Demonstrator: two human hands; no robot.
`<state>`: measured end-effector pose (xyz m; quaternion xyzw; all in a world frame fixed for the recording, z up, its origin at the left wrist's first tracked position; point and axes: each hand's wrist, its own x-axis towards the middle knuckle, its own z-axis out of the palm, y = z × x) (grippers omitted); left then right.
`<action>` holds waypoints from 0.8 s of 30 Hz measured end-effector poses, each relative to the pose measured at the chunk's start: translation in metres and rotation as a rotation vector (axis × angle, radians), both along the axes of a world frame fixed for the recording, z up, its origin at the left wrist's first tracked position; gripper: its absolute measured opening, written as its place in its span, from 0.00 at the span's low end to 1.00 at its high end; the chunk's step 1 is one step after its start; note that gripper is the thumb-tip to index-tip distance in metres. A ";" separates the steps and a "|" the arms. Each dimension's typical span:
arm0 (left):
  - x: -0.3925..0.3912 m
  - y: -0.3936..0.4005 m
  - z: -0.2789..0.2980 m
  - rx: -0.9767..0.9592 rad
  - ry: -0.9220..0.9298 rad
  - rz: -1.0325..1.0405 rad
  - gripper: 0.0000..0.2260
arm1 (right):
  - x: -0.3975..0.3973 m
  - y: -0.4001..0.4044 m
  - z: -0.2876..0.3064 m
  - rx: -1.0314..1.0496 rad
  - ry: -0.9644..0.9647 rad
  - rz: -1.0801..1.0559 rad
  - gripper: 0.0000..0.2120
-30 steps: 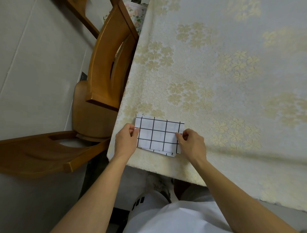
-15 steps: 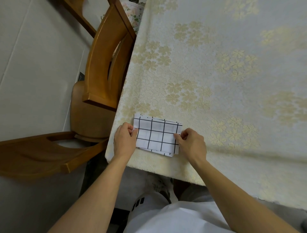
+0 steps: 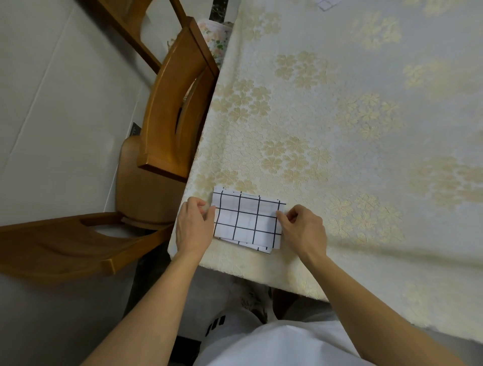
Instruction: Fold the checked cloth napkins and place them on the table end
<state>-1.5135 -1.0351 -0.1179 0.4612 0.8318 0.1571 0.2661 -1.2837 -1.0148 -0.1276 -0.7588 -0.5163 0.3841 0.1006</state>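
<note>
Since a second ago the folded napkin (image 3: 247, 219) has barely shifted on the counter (image 3: 339, 130); both hands have stayed at its short ends, and the view has tipped up to show more of the far cloth. One folded checked napkin lies flat between two hands, near the counter's corner. The left hand (image 3: 194, 226) pinches its left edge with curled fingers; the right hand (image 3: 303, 230) pinches the right edge between thumb and forefinger. A lower layer peeks out along the napkin's near edge, toward the wrists. Far beyond the right hand, at the top margin, a scrap of checked fabric (image 3: 326, 3) shows, possibly a second napkin. Beyond the left hand stand two wooden chairs (image 3: 167, 117).
</note>
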 end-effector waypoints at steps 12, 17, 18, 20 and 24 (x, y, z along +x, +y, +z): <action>0.001 -0.007 0.054 0.172 0.206 -0.191 0.17 | 0.000 0.032 0.051 0.289 0.013 0.159 0.12; 0.003 -0.009 0.072 0.307 0.380 -0.339 0.18 | -0.004 0.032 0.063 0.422 -0.065 0.328 0.17; 0.004 -0.010 0.075 0.325 0.408 -0.368 0.18 | -0.004 0.030 0.064 0.463 -0.096 0.370 0.17; 0.008 -0.012 0.079 0.331 0.436 -0.403 0.19 | -0.003 0.027 0.064 0.543 -0.146 0.448 0.19; 0.018 -0.017 0.081 0.321 0.464 -0.444 0.22 | -0.001 0.016 0.069 0.642 -0.200 0.552 0.22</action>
